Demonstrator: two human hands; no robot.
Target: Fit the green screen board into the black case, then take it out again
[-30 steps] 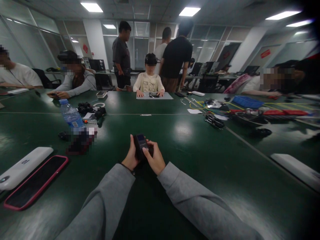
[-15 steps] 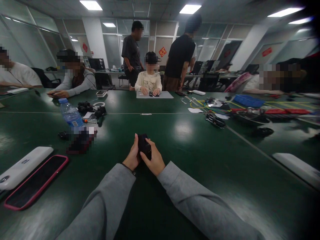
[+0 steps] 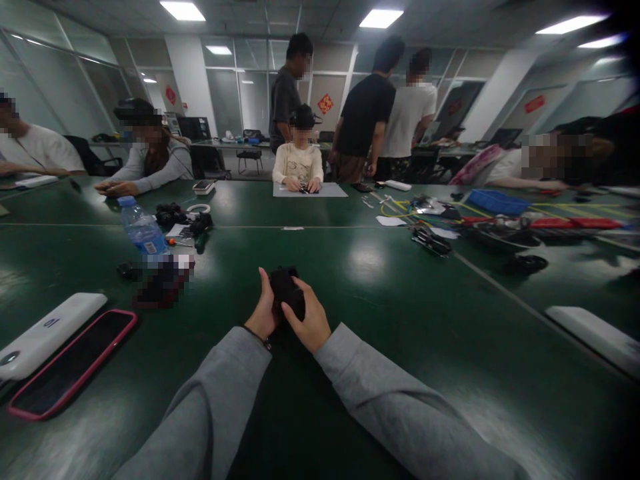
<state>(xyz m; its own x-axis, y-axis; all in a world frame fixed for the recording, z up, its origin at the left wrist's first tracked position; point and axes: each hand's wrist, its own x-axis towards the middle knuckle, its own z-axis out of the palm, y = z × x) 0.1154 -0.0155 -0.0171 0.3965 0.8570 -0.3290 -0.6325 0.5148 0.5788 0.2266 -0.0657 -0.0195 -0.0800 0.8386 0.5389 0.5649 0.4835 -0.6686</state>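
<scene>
A small black boxy object point(image 3: 287, 291) is held between my two hands, just above the green table. My right hand point(image 3: 311, 317) grips its right side, thumb across the near face and fingers over the upper edge. My left hand point(image 3: 263, 312) supports the left side, its thumb raised beside the object and its other fingers mostly hidden beneath. A second dark part shows behind the object's top edge; whether it is separate I cannot tell.
Left on the green table point(image 3: 380, 373) lie a red-rimmed phone point(image 3: 75, 363), a white power bank-like device point(image 3: 55, 333) and a water bottle point(image 3: 143, 227). Cables and tools point(image 3: 430, 240) lie at the right, near a blue tray point(image 3: 497, 201). A person point(image 3: 299, 163) sits opposite.
The black object has turned slightly in my hands, and my left thumb has moved left, away from it. Behind, standing people have shifted right, and one in white has come into view.
</scene>
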